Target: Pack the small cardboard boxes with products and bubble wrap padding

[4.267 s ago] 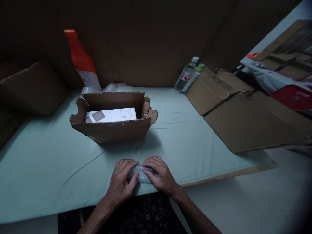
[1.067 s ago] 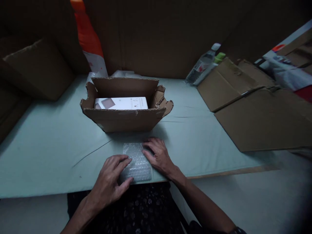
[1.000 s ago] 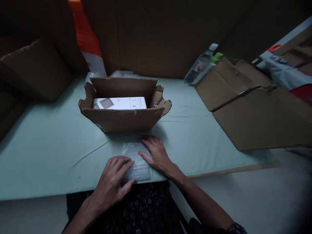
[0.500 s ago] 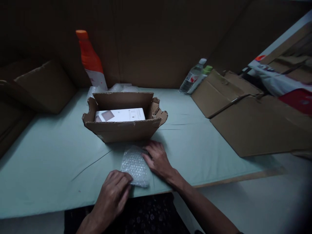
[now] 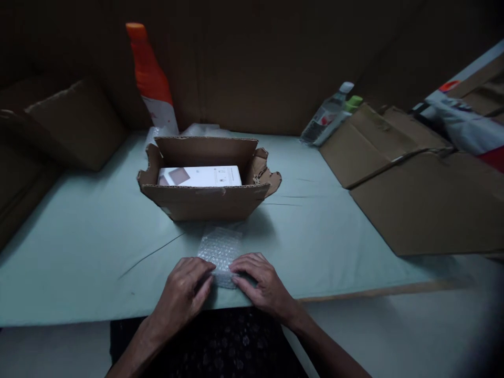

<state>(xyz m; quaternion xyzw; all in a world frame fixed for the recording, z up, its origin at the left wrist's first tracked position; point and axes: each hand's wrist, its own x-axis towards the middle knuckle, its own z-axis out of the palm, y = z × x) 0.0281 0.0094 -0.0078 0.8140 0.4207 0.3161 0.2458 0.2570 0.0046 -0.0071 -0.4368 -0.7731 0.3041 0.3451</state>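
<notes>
The left hand (image 5: pixel 185 289) and right hand (image 5: pixel 265 286) sit equally near, fingers nearly closed, lightly pinching either side of the folded near end of the bubble wrap (image 5: pixel 221 249). It lies flat on the tabletop (image 5: pixel 326 231) between and beyond the fingers, long axis pointing straight ahead of them, towards the open cardboard carton (image 5: pixel 212 205) holding a white printed box (image 5: pixel 205 177).

We can read no words, brands or numbers here. On the white box (image 5: pixel 200 177) inside the open carton (image 5: pixel 212 205) we see a brownish square and small dark icons — too tiny to make out. Beyond the carton, to its right, a clear bottle (image 5: pixel 325 116) bears a red-marked label — illegible. Behind the carton's left end, an orange-and-white bottle (image 5: pixel 153 79) shows faint reddish marks.
</notes>
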